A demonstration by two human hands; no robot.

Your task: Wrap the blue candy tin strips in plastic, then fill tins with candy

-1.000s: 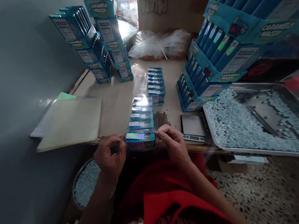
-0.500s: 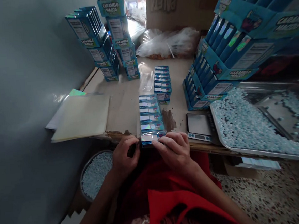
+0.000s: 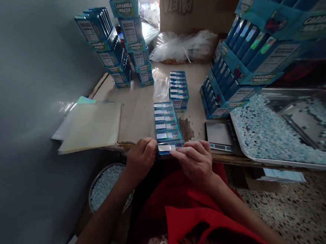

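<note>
At the table's front edge stands a display box [image 3: 166, 126] filled with a row of upright blue candy packs with pale labels on top. Clear film seems to lie over its near end. My left hand [image 3: 142, 156] is closed at the box's near left corner, its fingertips curled and partly hidden; what they pinch I cannot make out. On the other side, my right hand [image 3: 195, 157] is closed on the near right corner, with fingertips on the front pack's top. Just behind is a second box of blue packs [image 3: 179, 91], beside a clear plastic bag [image 3: 161, 88].
Stacked candy boxes rise at back left [image 3: 137, 45] and right [image 3: 232, 72]. A small scale [image 3: 219, 136] sits beside a metal tray [image 3: 246, 154] of pale blue candies. Paper sheets [image 3: 92, 127] overhang the left edge, above a candy-filled basin [image 3: 91, 190].
My left hand has turned and moved up against the box's left side, its thumb-and-finger loop now closed. My right hand stays on the right corner. The whole view has shifted slightly.
</note>
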